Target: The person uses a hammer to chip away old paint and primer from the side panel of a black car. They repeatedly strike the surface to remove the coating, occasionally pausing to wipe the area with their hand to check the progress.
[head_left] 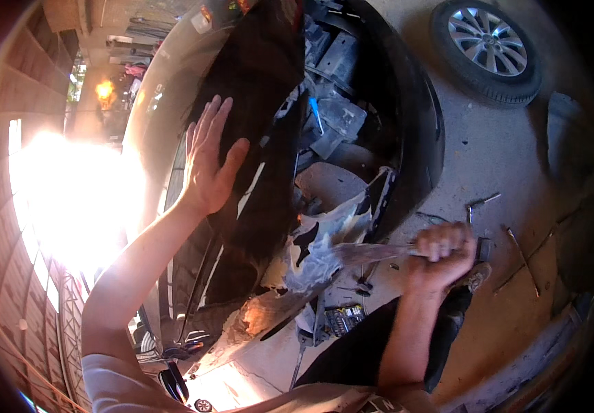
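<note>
Holding the left hand (211, 172) open and empty on or just above the glossy dark car body panel (255, 234), hard to tell which. Farther right, at the torn whitish sheet metal (317, 251), aiming leftward a blurred hand tool (372, 253), probably stiff, fairly heavy, best taken by its right end. Clenching the right hand (446, 249) around that end.
</note>
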